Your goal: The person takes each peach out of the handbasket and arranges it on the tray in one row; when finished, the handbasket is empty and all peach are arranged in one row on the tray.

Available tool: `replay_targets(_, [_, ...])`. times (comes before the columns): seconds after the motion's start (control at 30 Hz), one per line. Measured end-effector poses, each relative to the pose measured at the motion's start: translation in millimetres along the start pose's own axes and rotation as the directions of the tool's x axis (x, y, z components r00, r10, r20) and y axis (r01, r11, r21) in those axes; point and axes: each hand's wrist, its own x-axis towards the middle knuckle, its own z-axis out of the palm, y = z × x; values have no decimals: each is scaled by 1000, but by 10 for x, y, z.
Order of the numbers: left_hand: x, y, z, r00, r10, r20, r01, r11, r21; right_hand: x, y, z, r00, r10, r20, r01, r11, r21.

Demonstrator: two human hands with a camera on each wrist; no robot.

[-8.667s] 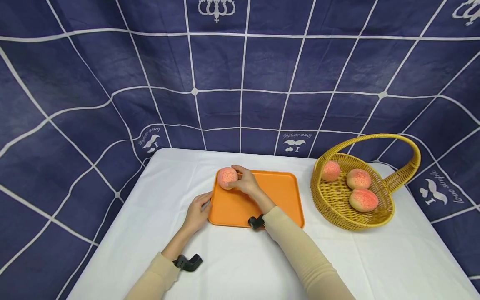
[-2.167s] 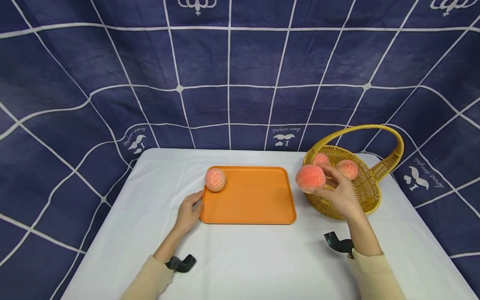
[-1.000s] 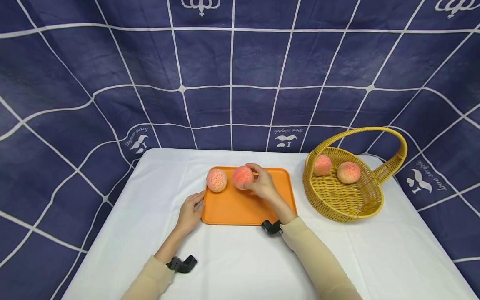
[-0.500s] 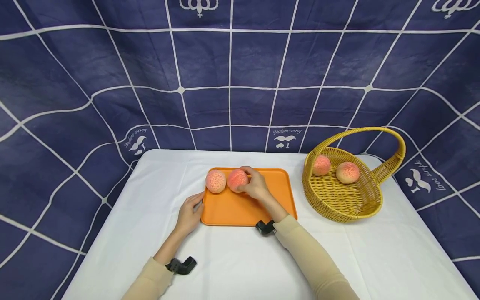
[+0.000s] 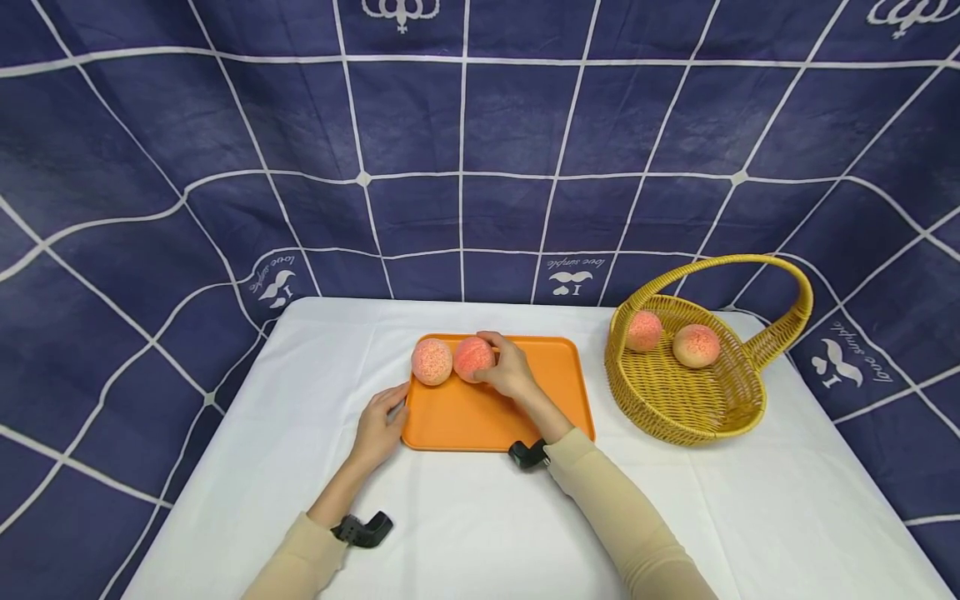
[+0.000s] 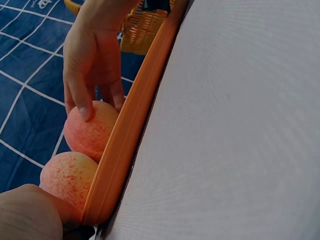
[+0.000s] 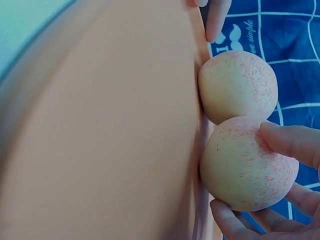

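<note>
My right hand [image 5: 510, 371] holds a pink peach [image 5: 472, 360] on the orange tray [image 5: 487, 425], near its far edge. In the right wrist view the thumb lies on one side of that peach [image 7: 245, 172] and several fingers curve round the other. A second, speckled peach [image 5: 432, 362] sits right beside it in the tray's far left corner; the two meet in the right wrist view. At the tray's left edge my left hand [image 5: 381, 429] rests with its fingertips against the rim, holding nothing.
A yellow wicker basket [image 5: 618, 400] with a tall arched handle stands to the right of the tray, with two peaches [image 5: 696, 345] in it. A white cloth [image 5: 465, 525] covers the table. Behind hangs a dark blue curtain [image 5: 517, 217] with white lines.
My right hand left the first peach in the tray corner, took another from the basket, and brought it left beside the first. The left hand stays at the rim.
</note>
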Motion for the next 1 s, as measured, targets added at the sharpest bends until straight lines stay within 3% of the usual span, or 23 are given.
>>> replay_targets(0.63, [22,-19,23,999,45,-14,-45,999,6,-14,27,-42,1000,24,14,-25,999,45])
replay_targets(1.0, [5,-28,20,997,65,-37,-64,998,12,-226,1,-298,1000,12,-16,-11,996,84])
